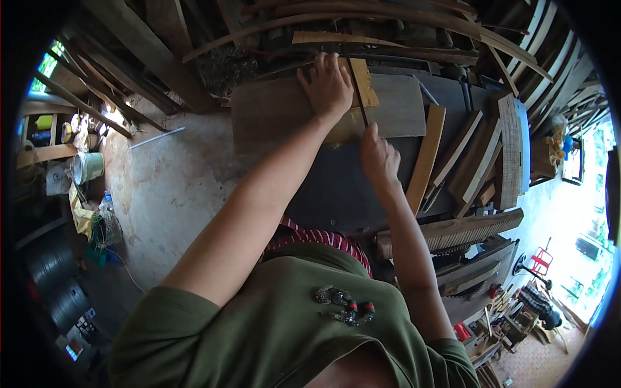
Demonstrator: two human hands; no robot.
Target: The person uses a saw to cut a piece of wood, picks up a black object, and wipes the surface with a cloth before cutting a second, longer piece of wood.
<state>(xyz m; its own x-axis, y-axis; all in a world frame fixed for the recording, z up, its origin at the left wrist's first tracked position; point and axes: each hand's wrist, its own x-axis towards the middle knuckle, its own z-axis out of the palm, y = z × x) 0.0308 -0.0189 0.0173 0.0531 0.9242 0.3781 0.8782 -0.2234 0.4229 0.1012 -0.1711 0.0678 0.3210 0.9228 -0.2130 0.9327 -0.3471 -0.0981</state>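
My left hand (330, 87) presses down with spread fingers on the upper part of a wide grey-brown board (272, 119), near a yellowish wood piece (365, 84) with a ragged edge. Beside its fingertips runs a thin dark blade (359, 97), seen almost edge-on and pointing away from me; it resembles a saw blade. My right hand (380, 155) is closed at the near end of this blade, thumb on top, and hides any handle. The board lies on a dark bench top (336, 187).
Several loose wood strips (427, 155) lie at the right of the bench. Long curved timbers (388, 13) cross the far side. A pale bucket (88, 167) stands at the left by the concrete floor (168, 181). A red chair (542, 260) is far right.
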